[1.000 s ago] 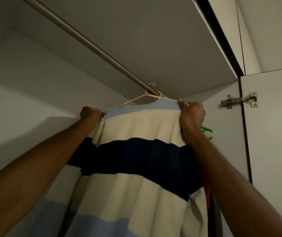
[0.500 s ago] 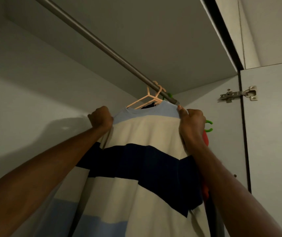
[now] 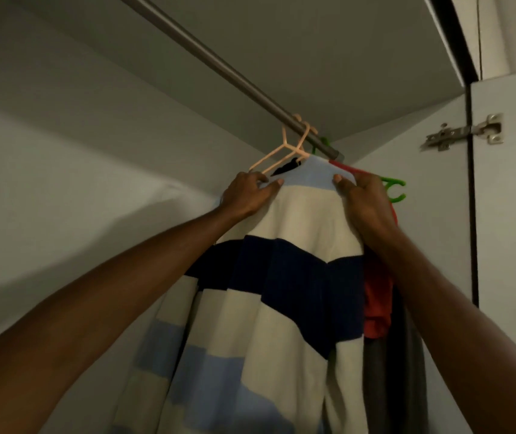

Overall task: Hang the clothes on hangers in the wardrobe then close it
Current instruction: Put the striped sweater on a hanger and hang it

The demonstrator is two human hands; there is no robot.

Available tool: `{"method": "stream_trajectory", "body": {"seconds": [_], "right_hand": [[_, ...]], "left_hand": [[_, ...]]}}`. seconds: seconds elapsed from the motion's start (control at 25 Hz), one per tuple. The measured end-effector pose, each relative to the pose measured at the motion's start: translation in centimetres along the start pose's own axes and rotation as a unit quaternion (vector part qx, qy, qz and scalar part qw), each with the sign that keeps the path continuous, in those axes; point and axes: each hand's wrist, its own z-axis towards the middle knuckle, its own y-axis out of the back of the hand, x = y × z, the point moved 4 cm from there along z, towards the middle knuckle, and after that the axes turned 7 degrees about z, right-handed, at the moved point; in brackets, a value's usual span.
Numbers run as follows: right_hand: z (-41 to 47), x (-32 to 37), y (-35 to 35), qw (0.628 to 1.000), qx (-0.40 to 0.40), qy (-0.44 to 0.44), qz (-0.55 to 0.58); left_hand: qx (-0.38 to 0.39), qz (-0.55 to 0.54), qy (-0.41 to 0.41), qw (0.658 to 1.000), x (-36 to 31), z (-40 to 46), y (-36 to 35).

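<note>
A striped shirt (image 3: 300,233) in cream, navy and light blue hangs from pink hangers (image 3: 284,148) hooked over the metal rail (image 3: 225,73) inside the wardrobe. My left hand (image 3: 247,194) pinches the shirt's left shoulder near the collar. My right hand (image 3: 363,198) grips the right shoulder. Both thumbs press on the light blue top band. The hanger's arms are mostly hidden under the shirt.
A red garment (image 3: 375,296) and a dark grey one (image 3: 394,371) hang right of the shirt, by a green hanger (image 3: 394,189). The wardrobe's side wall carries a metal hinge (image 3: 463,133) with the open door (image 3: 513,214) beyond. The rail's left part is bare.
Both hands slid inward along the shirt's shoulders toward the collar. The shirt now hangs farther right along the rail, and the red garment and green hanger show more.
</note>
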Motion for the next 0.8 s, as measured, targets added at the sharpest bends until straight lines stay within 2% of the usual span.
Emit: {"method": "stream_trajectory", "body": {"seconds": [0.16,0.28,0.4,0.48,0.6,0.8], "right_hand": [[-1.1,0.4,-0.3,0.999,0.004,0.038,0.022],[-1.6,0.5,-0.6,0.998,0.003,0.02,0.06],[-2.6,-0.4,-0.5,1.0,0.001,-0.02,0.023],[-3.4,-1.1,-0.4,0.998,0.023,-0.06,0.011],[-5.1,-2.5,0.2,0.993,0.056,-0.09,0.057],[-8.7,-3.1,1.2,0.989,0.042,-0.068,0.121]], "left_hand": [[0.023,0.013,-0.008,1.0,0.7,-1.1,-0.5],[0.02,0.017,-0.015,1.0,0.7,-2.0,0.2],[0.029,0.032,-0.018,0.999,0.9,-3.1,0.5],[0.019,0.029,-0.022,0.999,1.2,-4.3,0.4],[0.002,-0.014,-0.023,1.0,1.5,-7.3,-1.0],[-0.037,-0.042,-0.056,0.997,1.0,-14.2,-3.8]]}}
